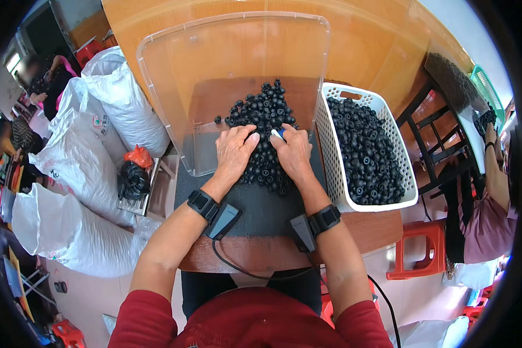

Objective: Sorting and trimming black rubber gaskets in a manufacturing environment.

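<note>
A heap of small black ring-shaped parts with holes (264, 110) lies on a dark mat (243, 211) on the table in front of me. My left hand (236, 152) rests at the heap's near left side, its fingers curled and thumb near the index finger; what they pinch, if anything, is hidden. Across from it, my right hand (294, 152) is closed around a small blue-and-white tool (278, 134), whose pale tip points toward the left hand. The tool's exact kind does not show. Both wrists carry black strapped devices with a cable.
A clear plastic bin (147, 75) stands around the heap's far part. To the right, a white perforated basket (412, 196) holds many black parts. White sacks (78, 156) crowd the left floor. Red stools (409, 255), a black chair (432, 130) and a person's arm (496, 174) are at right.
</note>
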`<state>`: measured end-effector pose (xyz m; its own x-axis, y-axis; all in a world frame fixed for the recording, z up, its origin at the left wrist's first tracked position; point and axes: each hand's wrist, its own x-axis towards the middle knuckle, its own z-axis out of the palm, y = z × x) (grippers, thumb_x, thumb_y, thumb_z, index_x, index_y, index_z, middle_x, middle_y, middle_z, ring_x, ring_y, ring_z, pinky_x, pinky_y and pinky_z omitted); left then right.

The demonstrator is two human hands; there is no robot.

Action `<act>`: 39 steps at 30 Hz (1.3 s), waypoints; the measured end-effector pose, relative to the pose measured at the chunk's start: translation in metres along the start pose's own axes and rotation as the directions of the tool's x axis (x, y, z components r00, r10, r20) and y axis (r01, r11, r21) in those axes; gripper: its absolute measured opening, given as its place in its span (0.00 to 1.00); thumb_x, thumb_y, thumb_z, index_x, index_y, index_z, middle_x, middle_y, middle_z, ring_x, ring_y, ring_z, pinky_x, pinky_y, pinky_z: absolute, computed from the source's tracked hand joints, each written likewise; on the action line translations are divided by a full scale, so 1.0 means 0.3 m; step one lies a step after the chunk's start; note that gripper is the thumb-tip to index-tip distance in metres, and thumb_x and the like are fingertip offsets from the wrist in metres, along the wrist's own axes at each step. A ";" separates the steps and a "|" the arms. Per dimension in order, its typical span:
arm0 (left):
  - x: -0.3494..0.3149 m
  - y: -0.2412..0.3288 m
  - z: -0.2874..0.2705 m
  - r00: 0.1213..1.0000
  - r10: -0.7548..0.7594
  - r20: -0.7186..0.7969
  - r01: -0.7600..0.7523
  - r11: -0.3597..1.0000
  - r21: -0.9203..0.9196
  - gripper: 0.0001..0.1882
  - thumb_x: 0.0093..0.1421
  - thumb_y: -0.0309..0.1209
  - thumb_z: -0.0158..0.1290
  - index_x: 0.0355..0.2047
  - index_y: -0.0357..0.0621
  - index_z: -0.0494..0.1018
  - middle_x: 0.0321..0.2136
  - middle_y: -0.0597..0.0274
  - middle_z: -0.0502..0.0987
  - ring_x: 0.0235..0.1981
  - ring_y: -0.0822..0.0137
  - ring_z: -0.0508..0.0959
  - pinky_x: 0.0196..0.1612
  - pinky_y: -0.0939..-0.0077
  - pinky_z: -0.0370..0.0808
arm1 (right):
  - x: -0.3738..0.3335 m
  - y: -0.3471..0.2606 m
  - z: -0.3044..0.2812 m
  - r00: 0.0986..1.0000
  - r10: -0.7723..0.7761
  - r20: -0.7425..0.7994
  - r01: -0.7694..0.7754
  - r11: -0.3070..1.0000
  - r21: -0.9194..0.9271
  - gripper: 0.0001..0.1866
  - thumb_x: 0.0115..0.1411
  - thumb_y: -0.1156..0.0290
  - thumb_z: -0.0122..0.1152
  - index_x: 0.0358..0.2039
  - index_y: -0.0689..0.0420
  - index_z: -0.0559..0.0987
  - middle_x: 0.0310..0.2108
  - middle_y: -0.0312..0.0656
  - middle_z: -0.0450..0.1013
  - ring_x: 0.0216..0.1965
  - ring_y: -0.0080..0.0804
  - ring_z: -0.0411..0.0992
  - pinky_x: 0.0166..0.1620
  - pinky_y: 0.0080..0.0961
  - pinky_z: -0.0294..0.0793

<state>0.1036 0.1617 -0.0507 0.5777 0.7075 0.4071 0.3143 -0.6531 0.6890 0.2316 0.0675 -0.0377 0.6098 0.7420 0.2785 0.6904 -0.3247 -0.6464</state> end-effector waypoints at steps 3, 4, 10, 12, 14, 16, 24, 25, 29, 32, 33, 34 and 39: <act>-0.030 0.014 0.002 0.999 0.042 -0.010 -0.041 0.999 0.028 0.19 0.61 0.44 0.46 0.45 0.47 0.75 0.43 0.61 0.75 0.46 0.56 0.69 0.51 0.63 0.60 | -0.034 -0.013 -0.019 1.000 -0.013 -0.014 0.013 0.999 0.038 0.16 0.53 0.64 0.59 0.36 0.66 0.79 0.53 0.50 0.69 0.53 0.48 0.63 0.53 0.54 0.58; -0.040 0.015 0.005 0.995 0.089 -0.036 -0.087 0.995 0.043 0.18 0.61 0.43 0.47 0.45 0.46 0.75 0.43 0.61 0.75 0.46 0.56 0.69 0.50 0.63 0.61 | -0.045 -0.012 -0.022 0.999 -0.037 -0.023 0.038 0.999 0.033 0.16 0.54 0.65 0.58 0.35 0.66 0.79 0.52 0.49 0.70 0.53 0.48 0.63 0.53 0.54 0.58; -0.100 0.033 -0.007 0.981 0.191 -0.040 -0.188 0.980 0.068 0.18 0.62 0.42 0.47 0.47 0.46 0.74 0.45 0.57 0.74 0.46 0.56 0.70 0.52 0.65 0.61 | -0.094 -0.008 -0.029 0.994 -0.097 -0.046 0.095 0.995 -0.033 0.13 0.54 0.66 0.57 0.30 0.65 0.79 0.51 0.50 0.71 0.52 0.48 0.65 0.50 0.53 0.60; -0.113 0.037 -0.011 0.977 0.208 -0.042 -0.205 0.976 0.073 0.18 0.62 0.41 0.47 0.47 0.46 0.74 0.46 0.57 0.74 0.46 0.56 0.70 0.52 0.65 0.61 | -0.110 -0.004 -0.029 0.992 -0.117 -0.054 0.114 0.992 -0.055 0.13 0.54 0.66 0.57 0.30 0.65 0.79 0.51 0.50 0.71 0.51 0.48 0.65 0.49 0.53 0.60; -0.126 0.040 -0.015 0.970 0.239 -0.043 -0.236 0.970 0.066 0.18 0.62 0.40 0.47 0.47 0.44 0.74 0.46 0.57 0.74 0.47 0.56 0.70 0.52 0.65 0.61 | -0.125 -0.003 -0.032 0.987 -0.148 -0.068 0.142 0.985 -0.094 0.12 0.54 0.66 0.58 0.29 0.64 0.79 0.50 0.52 0.71 0.50 0.48 0.66 0.47 0.51 0.61; -0.140 0.047 -0.018 0.969 0.245 -0.035 -0.243 0.968 0.063 0.18 0.62 0.40 0.47 0.47 0.43 0.74 0.46 0.56 0.74 0.47 0.56 0.70 0.53 0.65 0.61 | -0.141 -0.001 -0.038 0.985 -0.156 -0.068 0.148 0.983 -0.108 0.12 0.54 0.67 0.58 0.29 0.64 0.79 0.49 0.52 0.71 0.49 0.48 0.67 0.46 0.50 0.61; -0.196 0.050 -0.035 0.948 0.319 0.007 -0.318 0.946 0.069 0.18 0.63 0.41 0.48 0.46 0.42 0.74 0.48 0.53 0.74 0.52 0.56 0.70 0.55 0.64 0.60 | -0.186 -0.002 -0.050 0.983 -0.175 -0.059 0.166 0.977 -0.131 0.12 0.53 0.67 0.59 0.31 0.64 0.80 0.48 0.53 0.72 0.46 0.46 0.71 0.46 0.47 0.60; -0.203 0.049 -0.041 0.948 0.319 0.008 -0.319 0.945 0.070 0.18 0.63 0.41 0.48 0.46 0.42 0.74 0.48 0.53 0.74 0.52 0.56 0.70 0.55 0.64 0.60 | -0.191 -0.006 -0.054 0.983 -0.175 -0.059 0.166 0.977 -0.130 0.12 0.53 0.67 0.59 0.31 0.64 0.80 0.48 0.53 0.72 0.46 0.46 0.71 0.46 0.47 0.60; -0.220 0.054 -0.064 0.955 0.287 0.076 -0.286 0.958 -0.017 0.17 0.63 0.38 0.47 0.49 0.45 0.73 0.51 0.54 0.72 0.54 0.59 0.69 0.56 0.66 0.58 | -0.205 0.000 -0.063 0.984 -0.169 -0.055 0.161 0.979 -0.124 0.12 0.53 0.67 0.60 0.31 0.64 0.80 0.50 0.53 0.71 0.50 0.46 0.70 0.49 0.48 0.58; -0.214 0.060 -0.132 0.957 0.289 0.027 -0.287 0.956 -0.065 0.18 0.64 0.37 0.45 0.51 0.46 0.72 0.52 0.56 0.72 0.53 0.61 0.70 0.57 0.68 0.57 | -0.225 -0.020 -0.075 0.974 -0.198 -0.113 0.187 0.977 -0.102 0.11 0.52 0.67 0.61 0.27 0.64 0.80 0.52 0.54 0.69 0.54 0.47 0.67 0.52 0.47 0.55; -0.216 0.058 -0.165 0.958 0.286 0.000 -0.286 0.958 -0.037 0.18 0.63 0.36 0.46 0.51 0.47 0.72 0.52 0.57 0.72 0.51 0.60 0.70 0.57 0.68 0.57 | -0.229 -0.023 -0.078 0.962 -0.227 -0.150 0.211 0.971 -0.112 0.11 0.52 0.67 0.61 0.25 0.64 0.79 0.52 0.54 0.69 0.55 0.48 0.65 0.53 0.46 0.55; -0.221 0.062 -0.197 0.959 0.283 -0.028 -0.284 0.959 -0.008 0.18 0.62 0.35 0.47 0.52 0.47 0.71 0.51 0.58 0.73 0.49 0.59 0.71 0.56 0.68 0.58 | -0.233 -0.025 -0.079 0.949 -0.255 -0.186 0.235 0.964 -0.123 0.11 0.51 0.67 0.62 0.23 0.64 0.78 0.53 0.54 0.69 0.56 0.49 0.64 0.53 0.45 0.55; -0.310 0.110 -0.287 0.960 0.273 -0.058 -0.270 0.962 0.051 0.12 0.48 0.20 0.56 0.35 0.40 0.76 0.32 0.57 0.76 0.38 0.57 0.73 0.41 0.69 0.70 | -0.258 -0.038 -0.114 0.881 -0.355 -0.312 0.346 0.934 -0.086 0.08 0.51 0.71 0.63 0.23 0.64 0.77 0.46 0.52 0.73 0.44 0.46 0.68 0.46 0.38 0.59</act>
<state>-0.0046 0.0978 -0.0142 0.5967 0.5170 0.6137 0.1846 -0.8327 0.5220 0.1897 -0.0062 -0.0277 0.4134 0.5858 0.6970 0.8896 -0.0968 -0.4463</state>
